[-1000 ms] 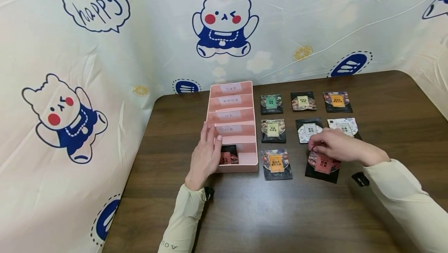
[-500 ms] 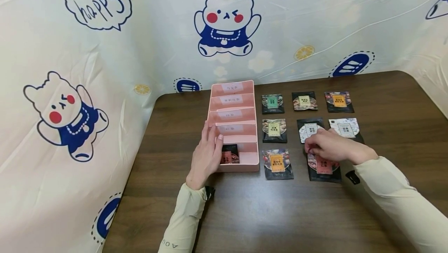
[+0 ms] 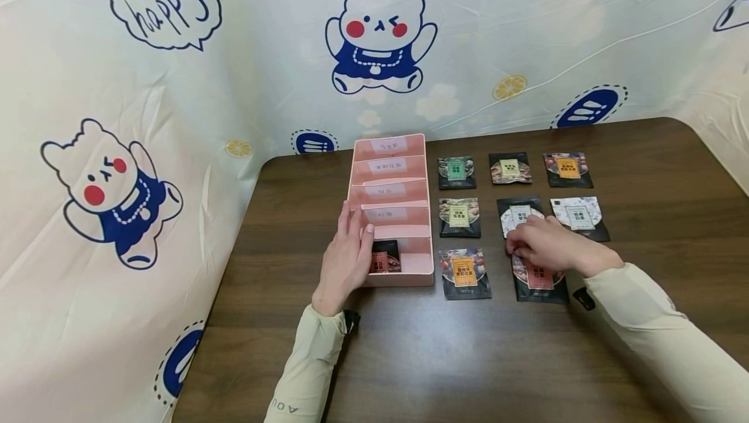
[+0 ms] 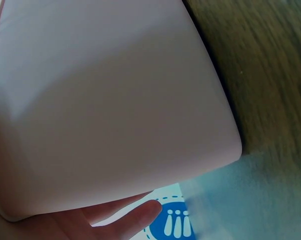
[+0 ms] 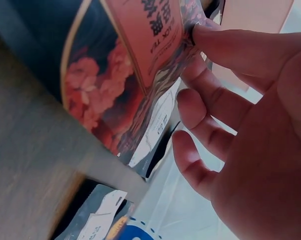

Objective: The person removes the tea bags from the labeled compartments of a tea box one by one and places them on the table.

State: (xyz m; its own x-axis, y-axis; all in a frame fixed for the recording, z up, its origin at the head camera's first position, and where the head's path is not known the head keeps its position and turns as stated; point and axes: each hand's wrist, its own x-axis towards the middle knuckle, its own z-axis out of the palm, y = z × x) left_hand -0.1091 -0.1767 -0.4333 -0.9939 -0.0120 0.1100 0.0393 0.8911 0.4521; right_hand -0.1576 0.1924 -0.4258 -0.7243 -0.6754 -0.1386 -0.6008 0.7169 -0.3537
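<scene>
In the head view my left hand [image 3: 345, 260] rests along the left wall of a pink divided box [image 3: 414, 280], fingers fairly straight on the outer side and thumb over the rim. The left wrist view shows the box's end wall [image 4: 120, 115] with my fingers [image 4: 135, 220] beyond it. My right hand [image 3: 547, 241] pinches the upper edge of a black tea sachet [image 3: 541, 280] with a red label. In the right wrist view the thumb lies on the front of this sachet [image 5: 150, 40]. Another red-labelled sachet [image 3: 386, 260] stands in the box's nearest compartment.
Right of the box, rows of tea sachets lie flat: green-labelled [image 3: 456, 173], yellow-green [image 3: 459, 216], orange [image 3: 465, 273], and white ones [image 3: 579, 218] among them. Paper labels [image 3: 386, 214] mark the box dividers. A printed cloth [image 3: 263, 52] hangs behind the brown table [image 3: 433, 358].
My right hand has shifted a little left along the red-labelled sachet's top edge, and that sachet has turned slightly. My left hand stays at the box.
</scene>
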